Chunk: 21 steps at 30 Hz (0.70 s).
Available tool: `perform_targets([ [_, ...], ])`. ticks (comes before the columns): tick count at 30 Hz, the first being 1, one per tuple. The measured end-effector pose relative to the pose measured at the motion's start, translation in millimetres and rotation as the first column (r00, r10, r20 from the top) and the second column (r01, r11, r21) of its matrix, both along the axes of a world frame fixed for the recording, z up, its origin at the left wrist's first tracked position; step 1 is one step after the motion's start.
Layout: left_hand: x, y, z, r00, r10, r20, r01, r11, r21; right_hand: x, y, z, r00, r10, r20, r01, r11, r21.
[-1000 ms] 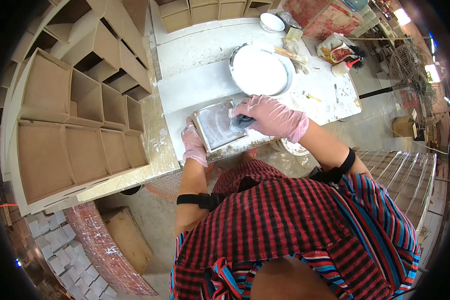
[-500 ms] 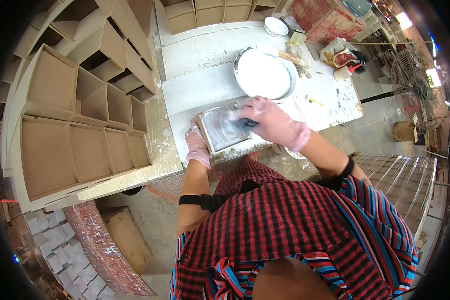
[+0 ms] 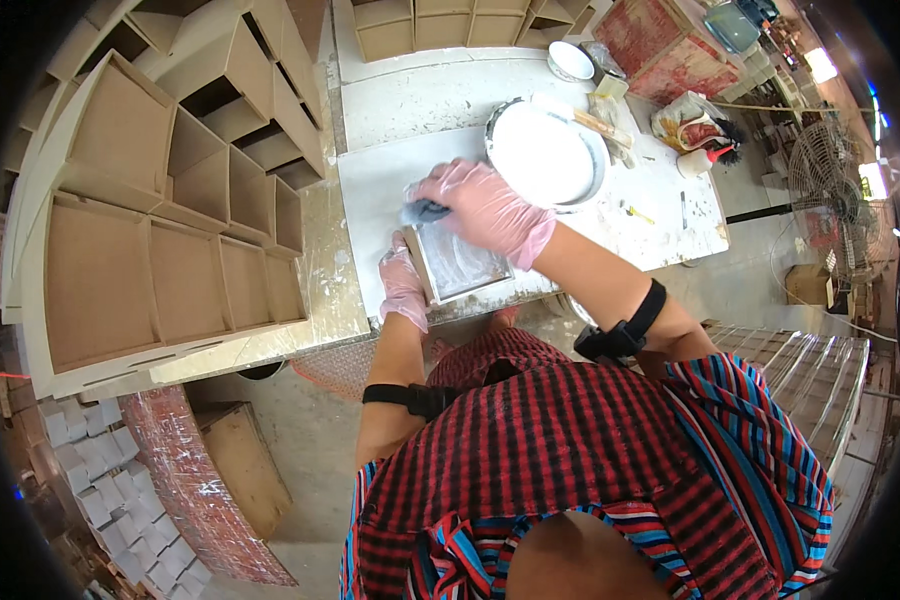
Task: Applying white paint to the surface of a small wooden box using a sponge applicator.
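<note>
A shallow rectangular box (image 3: 467, 268) lies at the table's front edge, its inside smeared with white. My left hand (image 3: 402, 285), in a thin translucent glove, grips the box's left side. Also gloved, my right hand (image 3: 482, 205) is closed on a dark grey-blue pad (image 3: 425, 212), perhaps a sponge or folded cloth, at the box's far left corner. My palm partly covers the pad, so its exact kind is unclear. Behind and to the right stands a round basin (image 3: 602, 165) of white paint-like liquid. A brush with a wooden handle (image 3: 598, 126) rests across its rim.
Brown compartmented boxes (image 3: 105, 280) are stacked at the left, and more (image 3: 440, 28) stand at the back. A white bowl (image 3: 570, 62), a red-tipped bottle (image 3: 694, 163) and a yellow tool (image 3: 640, 214) occupy the white-stained table (image 3: 410, 105). A fan (image 3: 828, 165) stands far right.
My right hand has moved left with the dark pad, from over the box's right part to its far left corner. My left hand keeps its hold on the box's side.
</note>
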State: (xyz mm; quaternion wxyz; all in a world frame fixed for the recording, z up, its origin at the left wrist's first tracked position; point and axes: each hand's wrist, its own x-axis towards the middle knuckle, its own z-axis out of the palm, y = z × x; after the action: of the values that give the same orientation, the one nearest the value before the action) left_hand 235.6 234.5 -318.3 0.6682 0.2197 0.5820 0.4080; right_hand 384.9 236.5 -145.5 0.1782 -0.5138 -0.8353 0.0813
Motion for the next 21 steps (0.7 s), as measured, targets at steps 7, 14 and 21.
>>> perform_targets([
  [7,-18.6,17.4,-103.5,0.995,-0.100,0.014,0.098,0.991,0.095,-1.2,-60.1,-1.2,0.940,0.314,-0.137,-0.337,0.920,-0.199],
  [14,-6.5,3.1,-16.4,0.965,0.059,0.254,-0.044,0.997,-0.064,46.9,-12.7,-12.0,0.993,-0.081,-0.090,0.073,0.994,-0.087],
  [21,-3.4,2.7,7.3,0.996,-0.019,0.087,0.020,1.000,-0.010,81.3,-64.8,-39.7,0.902,-0.289,-0.320,0.192,0.934,-0.302],
])
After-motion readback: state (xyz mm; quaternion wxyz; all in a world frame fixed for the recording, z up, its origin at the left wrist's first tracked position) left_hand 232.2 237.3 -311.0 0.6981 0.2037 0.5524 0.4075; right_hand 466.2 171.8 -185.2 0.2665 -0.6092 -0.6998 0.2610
